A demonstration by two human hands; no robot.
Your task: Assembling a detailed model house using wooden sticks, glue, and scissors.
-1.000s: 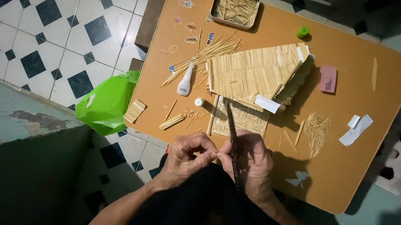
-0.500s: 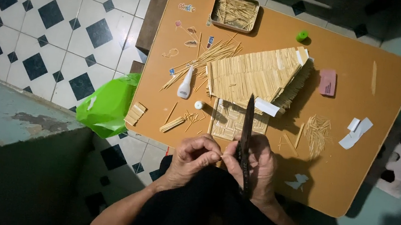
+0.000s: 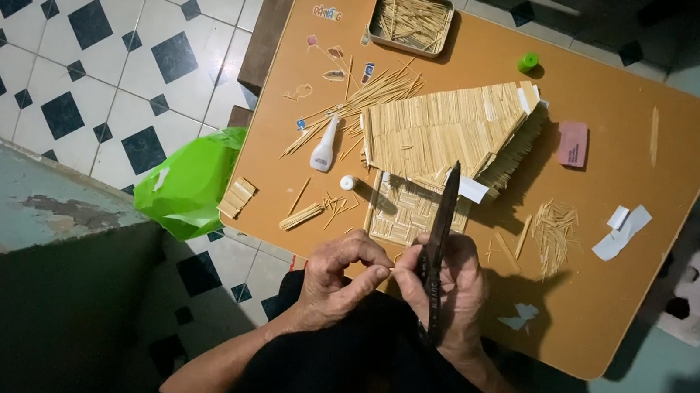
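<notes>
Head view: both hands are seen at 6 o'clock.
Left hand (image 3: 339,279): pinched on a thin stick (image 3: 395,269).
Right hand (image 3: 451,289): closed around black scissors (image 3: 440,233).
Stick house (image 3: 449,133): at 12 o'clock of the hands.

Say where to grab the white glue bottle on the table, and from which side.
Grip the glue bottle across its wide lower body, coming from above. It lies flat, nozzle pointing away from the person, sticks close by its tip, so the body end looks freer.
</notes>
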